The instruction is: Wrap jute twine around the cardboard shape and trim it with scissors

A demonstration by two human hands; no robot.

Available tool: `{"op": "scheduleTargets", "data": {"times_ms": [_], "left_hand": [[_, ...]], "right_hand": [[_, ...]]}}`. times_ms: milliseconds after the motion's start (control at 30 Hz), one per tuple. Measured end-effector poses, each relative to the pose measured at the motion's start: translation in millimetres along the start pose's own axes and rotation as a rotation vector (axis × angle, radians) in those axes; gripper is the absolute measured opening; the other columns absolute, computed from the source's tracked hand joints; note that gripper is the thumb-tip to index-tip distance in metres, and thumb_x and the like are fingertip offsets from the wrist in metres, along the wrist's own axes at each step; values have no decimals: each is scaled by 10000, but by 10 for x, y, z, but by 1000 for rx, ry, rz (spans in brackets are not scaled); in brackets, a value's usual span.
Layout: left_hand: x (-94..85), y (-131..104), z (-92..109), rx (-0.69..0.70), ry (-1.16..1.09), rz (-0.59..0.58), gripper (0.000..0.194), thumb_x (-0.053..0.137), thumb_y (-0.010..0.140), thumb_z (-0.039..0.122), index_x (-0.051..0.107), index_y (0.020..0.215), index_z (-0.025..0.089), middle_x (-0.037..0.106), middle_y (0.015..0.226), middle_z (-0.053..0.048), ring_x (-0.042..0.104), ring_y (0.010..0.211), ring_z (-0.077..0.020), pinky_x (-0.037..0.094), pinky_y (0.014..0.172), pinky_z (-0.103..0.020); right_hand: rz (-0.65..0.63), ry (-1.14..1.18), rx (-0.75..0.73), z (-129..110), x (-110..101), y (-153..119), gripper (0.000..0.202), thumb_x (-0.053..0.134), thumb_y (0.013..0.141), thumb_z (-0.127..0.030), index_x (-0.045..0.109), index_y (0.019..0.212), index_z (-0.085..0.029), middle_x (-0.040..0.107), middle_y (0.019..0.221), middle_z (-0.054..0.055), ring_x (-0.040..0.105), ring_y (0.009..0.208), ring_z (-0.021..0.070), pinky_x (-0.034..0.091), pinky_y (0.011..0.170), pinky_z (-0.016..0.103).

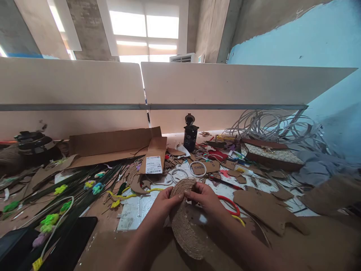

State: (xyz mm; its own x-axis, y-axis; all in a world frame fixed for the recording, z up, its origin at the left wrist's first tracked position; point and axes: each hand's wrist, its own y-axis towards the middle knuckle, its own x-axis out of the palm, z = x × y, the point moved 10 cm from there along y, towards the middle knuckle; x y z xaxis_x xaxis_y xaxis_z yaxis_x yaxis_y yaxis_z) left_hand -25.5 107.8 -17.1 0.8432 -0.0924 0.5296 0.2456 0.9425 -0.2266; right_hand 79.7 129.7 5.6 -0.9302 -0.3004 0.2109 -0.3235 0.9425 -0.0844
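A curved band of twine-wrapped cardboard (183, 226), tan and ridged with coiled strands, hangs between my hands in the middle of the head view. My left hand (170, 200) grips its upper left edge, thumb lying on the front. On the other side my right hand (201, 195) pinches the band's upper right edge between thumb and fingers. Most fingertips are hidden behind the piece. Just beyond it lie two white rings (197, 169). Close to my right forearm are red-handled scissors (229, 203), partly covered by the arm.
Cardboard scraps (262, 207) spread over the right side. An open cardboard box (113, 146), a black canister (191, 137), a patterned handbag (270, 154) and coiled white tubing (267, 124) stand farther back. Crocheted flowers (97, 188) on dark stems and a black phone (72, 242) lie left.
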Motion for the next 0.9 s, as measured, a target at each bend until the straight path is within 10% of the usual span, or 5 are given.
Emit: {"op": "scheduleTargets", "data": {"times_ms": [900], "left_hand": [[355, -299, 47, -32, -151, -84, 450, 716, 777, 149, 618, 1215, 192, 744, 846, -76, 699, 614, -218, 565, 589, -331]], "right_hand": [[-75, 64, -77, -36, 57, 19, 406, 889, 640, -452, 722, 912, -201, 720, 855, 30, 627, 758, 199, 480, 739, 326]]}}
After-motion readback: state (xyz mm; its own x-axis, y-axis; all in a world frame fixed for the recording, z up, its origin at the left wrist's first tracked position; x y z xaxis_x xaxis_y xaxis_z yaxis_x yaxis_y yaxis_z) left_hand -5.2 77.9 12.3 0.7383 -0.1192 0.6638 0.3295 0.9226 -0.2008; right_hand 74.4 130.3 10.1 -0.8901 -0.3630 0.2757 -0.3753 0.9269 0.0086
